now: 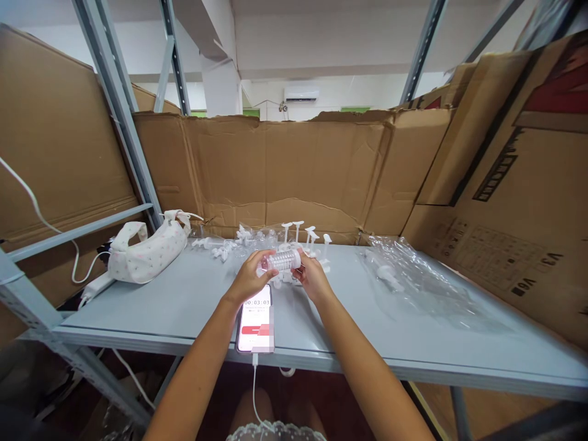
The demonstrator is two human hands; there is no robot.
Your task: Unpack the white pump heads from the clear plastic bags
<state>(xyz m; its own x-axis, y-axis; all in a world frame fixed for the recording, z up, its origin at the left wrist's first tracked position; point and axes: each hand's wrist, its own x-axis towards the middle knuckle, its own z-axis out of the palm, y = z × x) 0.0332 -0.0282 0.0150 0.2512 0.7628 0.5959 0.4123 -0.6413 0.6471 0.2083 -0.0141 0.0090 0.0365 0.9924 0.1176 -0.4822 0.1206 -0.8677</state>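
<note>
A small clear ribbed plastic bottle (281, 261) lies sideways in the air between my two hands, above the shelf. My left hand (252, 273) is closed round its left end. My right hand (312, 273) grips the other end, where a white part like a cap or collar shows. Behind the bottle stand several white pump heads (298, 225) with T-shaped tops. More white plastic parts (223, 248) and clear bags are heaped behind my left hand. Below that hand, a phone (255, 318) with a lit timer screen lies at the shelf's front edge.
The grey shelf (184, 306) has metal posts and cardboard walls (294, 171) round it. On the left sits a white patterned bag (149, 251) beside a white power strip (97, 288). Clear plastic bags (413, 282) lie on the right. A white cable (254, 386) hangs from the phone.
</note>
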